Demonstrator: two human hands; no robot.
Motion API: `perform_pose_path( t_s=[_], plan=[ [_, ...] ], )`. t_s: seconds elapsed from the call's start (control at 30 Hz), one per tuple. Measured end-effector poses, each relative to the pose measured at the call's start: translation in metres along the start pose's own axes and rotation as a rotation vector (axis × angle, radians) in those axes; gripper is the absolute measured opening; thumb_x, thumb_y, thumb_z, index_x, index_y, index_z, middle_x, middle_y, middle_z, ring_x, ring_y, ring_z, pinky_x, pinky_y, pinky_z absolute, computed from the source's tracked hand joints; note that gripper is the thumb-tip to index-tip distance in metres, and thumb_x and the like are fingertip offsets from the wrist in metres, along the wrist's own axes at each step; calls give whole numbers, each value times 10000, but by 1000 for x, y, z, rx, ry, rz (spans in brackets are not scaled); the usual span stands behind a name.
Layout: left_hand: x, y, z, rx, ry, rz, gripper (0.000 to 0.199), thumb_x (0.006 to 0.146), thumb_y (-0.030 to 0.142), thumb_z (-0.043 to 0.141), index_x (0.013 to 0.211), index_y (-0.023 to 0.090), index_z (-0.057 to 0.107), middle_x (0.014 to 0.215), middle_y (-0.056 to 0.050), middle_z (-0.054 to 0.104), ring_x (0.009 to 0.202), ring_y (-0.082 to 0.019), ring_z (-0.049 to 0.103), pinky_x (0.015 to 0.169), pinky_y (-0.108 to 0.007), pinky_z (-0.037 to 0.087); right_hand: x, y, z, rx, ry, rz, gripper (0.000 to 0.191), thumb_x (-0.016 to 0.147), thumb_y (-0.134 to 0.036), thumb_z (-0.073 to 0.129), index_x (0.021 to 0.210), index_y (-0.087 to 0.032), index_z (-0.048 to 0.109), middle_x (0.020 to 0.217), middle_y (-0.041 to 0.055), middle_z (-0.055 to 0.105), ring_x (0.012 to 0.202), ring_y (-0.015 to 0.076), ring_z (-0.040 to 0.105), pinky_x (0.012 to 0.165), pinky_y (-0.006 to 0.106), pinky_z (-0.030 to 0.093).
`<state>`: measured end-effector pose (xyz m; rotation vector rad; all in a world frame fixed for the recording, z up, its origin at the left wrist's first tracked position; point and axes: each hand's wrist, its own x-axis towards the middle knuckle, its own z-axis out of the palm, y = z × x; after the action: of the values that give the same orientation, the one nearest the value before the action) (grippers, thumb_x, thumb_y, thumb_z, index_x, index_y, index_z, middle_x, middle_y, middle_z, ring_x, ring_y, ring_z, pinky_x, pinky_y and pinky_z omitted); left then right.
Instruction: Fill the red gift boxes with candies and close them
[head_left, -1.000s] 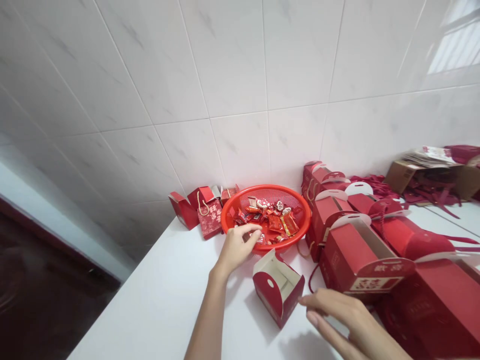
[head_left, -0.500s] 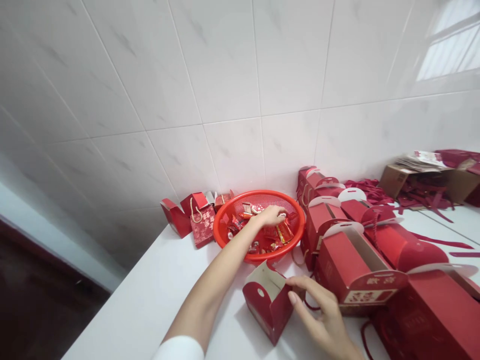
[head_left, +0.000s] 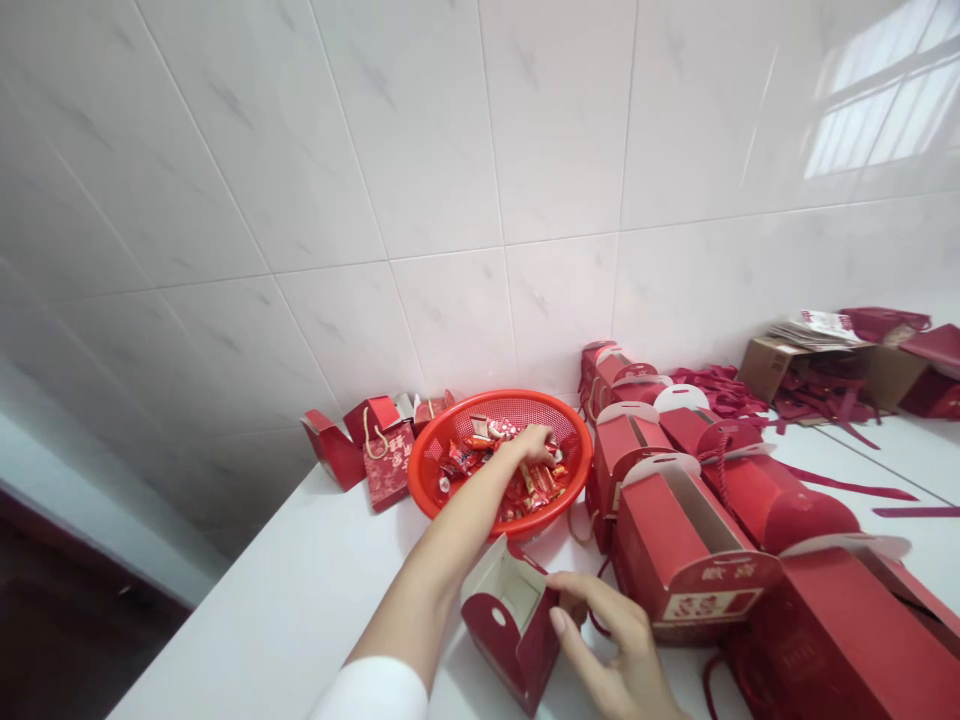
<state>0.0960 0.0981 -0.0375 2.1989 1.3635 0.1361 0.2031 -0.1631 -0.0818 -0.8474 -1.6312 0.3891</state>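
My left hand (head_left: 535, 443) reaches into a red plastic basket (head_left: 427, 500) of wrapped candies (head_left: 465, 455). Its fingers curl down among the wrappers, and whatever they hold is hidden. In front of the basket stands a small dark red gift box (head_left: 510, 640), its top open and its pale inside bare. My right hand (head_left: 611, 640) grips the right wall of this box between thumb and fingers.
Red gift boxes with handle flaps (head_left: 682, 540) stand crowded on the right of the white table (head_left: 285, 600). Small red boxes and a bag (head_left: 390, 465) sit left of the basket. Dark red ribbons (head_left: 716, 390) and a cardboard box (head_left: 769, 370) lie at the back right.
My left hand has dipped lower into the candies and its fingers have curled. My right hand still holds the small box. The whole view has shifted slightly.
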Motion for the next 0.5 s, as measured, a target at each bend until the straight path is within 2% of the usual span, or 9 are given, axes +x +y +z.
perform_pose_path(
  t_s=[0.1,0.23,0.3,0.5],
  plan=[
    [-5,-8,-8,-102,31,9,278,937,399,665,1032,138,668,979,-41,685,842,-179,664,756,-348,570,0,0,-1,2,2,21,179,939,-187,612,1097,-236,681,812,3,740,673,126,717,684,169,567],
    [-21,-15,-22,-264,118,43,458,631,530,866,740,161,617,675,44,571,676,-158,574,631,-281,452,0,-2,-1,19,-5,21,174,941,-182,607,1091,-228,683,811,6,742,678,131,722,676,174,567],
    [-34,-15,-27,-357,154,72,514,549,577,870,687,175,582,651,54,546,674,-158,552,623,-272,406,0,-3,-1,29,-13,17,177,944,-174,600,1095,-220,680,821,14,742,684,134,720,673,177,569],
    [-73,-4,-36,-630,223,123,491,595,575,823,727,176,569,713,40,572,688,-136,536,646,-257,382,0,-6,-3,41,-20,5,300,949,-164,594,1235,-242,641,848,8,712,708,127,690,676,177,566]
  ],
)
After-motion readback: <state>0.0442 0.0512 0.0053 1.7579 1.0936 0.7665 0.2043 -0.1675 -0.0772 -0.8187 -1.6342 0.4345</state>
